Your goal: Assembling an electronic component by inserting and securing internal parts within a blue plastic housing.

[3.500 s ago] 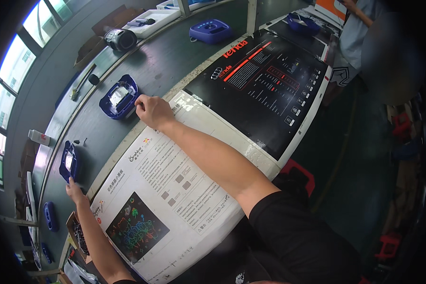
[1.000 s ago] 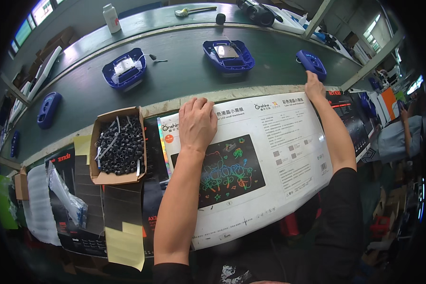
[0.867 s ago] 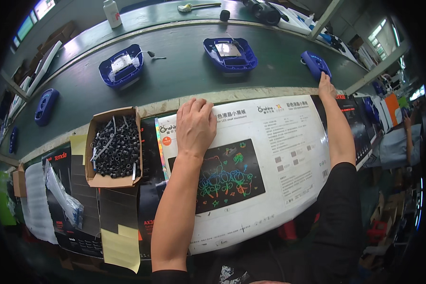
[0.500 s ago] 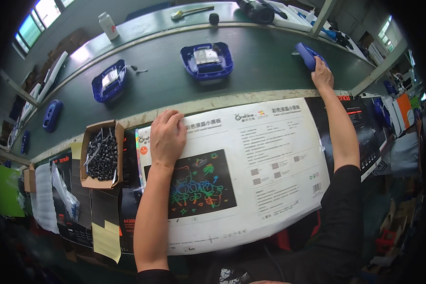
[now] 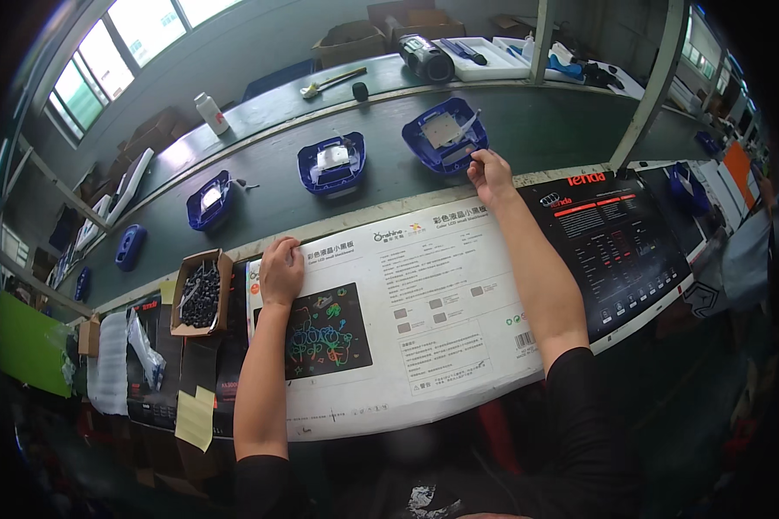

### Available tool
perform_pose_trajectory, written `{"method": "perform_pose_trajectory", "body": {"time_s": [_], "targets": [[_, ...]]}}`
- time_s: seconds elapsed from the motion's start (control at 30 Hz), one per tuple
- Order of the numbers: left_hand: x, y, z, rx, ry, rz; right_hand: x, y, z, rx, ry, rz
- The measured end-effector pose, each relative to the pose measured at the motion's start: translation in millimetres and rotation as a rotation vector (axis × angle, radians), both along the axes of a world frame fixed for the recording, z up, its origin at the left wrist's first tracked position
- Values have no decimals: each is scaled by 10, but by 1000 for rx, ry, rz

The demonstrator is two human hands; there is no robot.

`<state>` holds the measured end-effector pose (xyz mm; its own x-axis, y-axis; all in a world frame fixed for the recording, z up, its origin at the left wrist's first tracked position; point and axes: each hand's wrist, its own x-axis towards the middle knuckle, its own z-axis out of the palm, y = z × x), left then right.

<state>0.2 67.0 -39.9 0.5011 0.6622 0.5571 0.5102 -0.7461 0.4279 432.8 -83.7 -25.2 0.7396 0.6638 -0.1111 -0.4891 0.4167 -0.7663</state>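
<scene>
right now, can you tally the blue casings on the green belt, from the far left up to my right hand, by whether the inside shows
Blue casings with inside showing: 3
Blue casings with no inside showing: 2
Total: 5

The left grip [image 5: 281, 272] has its back turned upward, the fingers close together and softly bent. The left forearm [image 5: 264, 381] is bare and rises almost straight, leaning slightly to the right. The right grip [image 5: 492, 178] reaches farther forward, its thumb and fingers pinching. The right forearm [image 5: 545, 268], also bare, slants to the left; both wrists are well apart.
</scene>
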Motion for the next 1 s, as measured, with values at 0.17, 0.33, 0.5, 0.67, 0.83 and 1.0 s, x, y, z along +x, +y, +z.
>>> {"method": "perform_pose_trajectory", "body": {"time_s": [0.17,0.33,0.5,0.67,0.83,1.0], "targets": [[-28,34,11,6,9,11,-115,1,-55,-19,-31,57],[-23,4,35,29,62,41,-146,-81,-38,57,-32,222],[64,-73,39,58,32,92,-80,-137,-33,115,-29,365],[-11,-89,45,130,-94,90,-283,-112,4,126,-31,673],[-2,-270,547,99,-453,-119,-1027,-40,193,-58,-226,1054],[-106,-857,999,137,204,-538,-1669,-253,424,-252,-273,1364]]}}
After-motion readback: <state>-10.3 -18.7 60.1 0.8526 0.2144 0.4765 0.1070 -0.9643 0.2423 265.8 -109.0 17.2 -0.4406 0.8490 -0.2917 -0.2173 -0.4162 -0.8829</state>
